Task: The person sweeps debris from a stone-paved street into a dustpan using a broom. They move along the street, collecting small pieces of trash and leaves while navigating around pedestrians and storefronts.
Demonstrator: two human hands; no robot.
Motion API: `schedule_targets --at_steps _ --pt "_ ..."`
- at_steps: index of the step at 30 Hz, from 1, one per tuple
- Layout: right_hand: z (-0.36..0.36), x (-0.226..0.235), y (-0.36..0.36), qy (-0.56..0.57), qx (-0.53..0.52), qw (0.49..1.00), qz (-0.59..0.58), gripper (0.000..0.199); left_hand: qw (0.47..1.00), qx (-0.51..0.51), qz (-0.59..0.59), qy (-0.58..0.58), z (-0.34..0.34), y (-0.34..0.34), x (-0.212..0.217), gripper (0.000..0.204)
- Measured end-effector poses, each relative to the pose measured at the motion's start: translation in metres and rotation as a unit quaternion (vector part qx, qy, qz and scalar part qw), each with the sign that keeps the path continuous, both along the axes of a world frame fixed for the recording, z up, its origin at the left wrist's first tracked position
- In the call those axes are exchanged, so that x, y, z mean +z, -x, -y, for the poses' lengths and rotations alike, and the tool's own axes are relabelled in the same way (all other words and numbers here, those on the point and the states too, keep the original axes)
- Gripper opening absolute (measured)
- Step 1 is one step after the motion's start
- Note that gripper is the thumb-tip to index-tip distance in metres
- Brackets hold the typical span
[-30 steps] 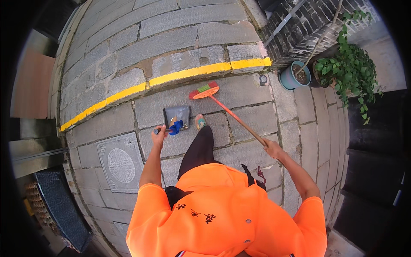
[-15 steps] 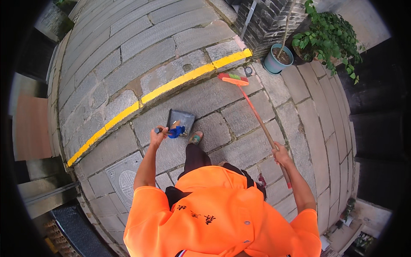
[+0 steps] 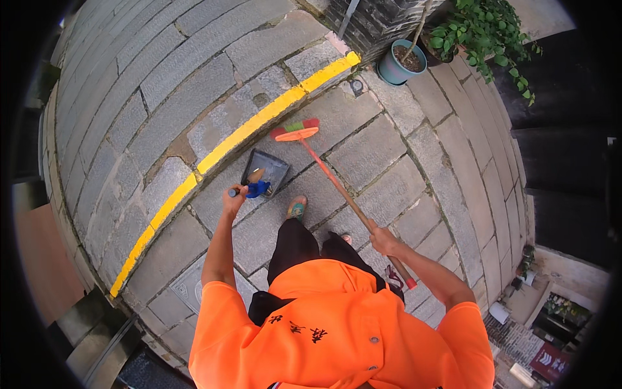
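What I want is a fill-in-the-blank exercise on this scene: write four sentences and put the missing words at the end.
1. The broom is held in the person's ____ hand.
2. The left hand holds the dustpan; the crumpled piece beside that hand is ____.
3. The painted stripe across the paving is ____.
4. The person's shirt is bright ____.

Missing words: right; blue; yellow; orange.

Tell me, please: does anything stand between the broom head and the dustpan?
Nothing visible stands between the broom head and the dustpan; only stone paving shows in the gap. The right hand holds the broom's stick, the left hand the dustpan's handle.
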State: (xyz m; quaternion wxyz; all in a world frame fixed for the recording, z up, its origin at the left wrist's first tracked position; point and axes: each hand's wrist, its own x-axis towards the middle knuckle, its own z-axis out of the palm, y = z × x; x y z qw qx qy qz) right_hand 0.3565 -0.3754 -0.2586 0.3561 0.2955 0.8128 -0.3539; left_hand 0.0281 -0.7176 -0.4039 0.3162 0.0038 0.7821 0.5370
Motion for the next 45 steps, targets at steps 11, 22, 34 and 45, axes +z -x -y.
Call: schedule_targets --at_steps 11,22,34,45 --pt "0.018 0.172 -0.088 0.241 -0.197 0.949 0.055 0.055 0.994 0.032 0.102 0.008 0.002 -0.022 0.004 0.025" --pt "0.027 0.113 -0.292 0.173 -0.559 0.801 -0.126 0.055 0.995 -0.098 0.014 0.003 -0.143 -0.084 0.021 0.034" --pt "-0.001 0.066 -0.495 0.083 -0.857 0.466 -0.203 0.059 0.98 -0.197 0.04 0.014 -0.402 -0.26 0.077 0.025" --pt "-0.119 0.029 -0.602 0.032 -0.968 0.196 -0.154 0.025 0.899 -0.437 0.021 0.015 -0.734 -0.444 0.069 0.026"
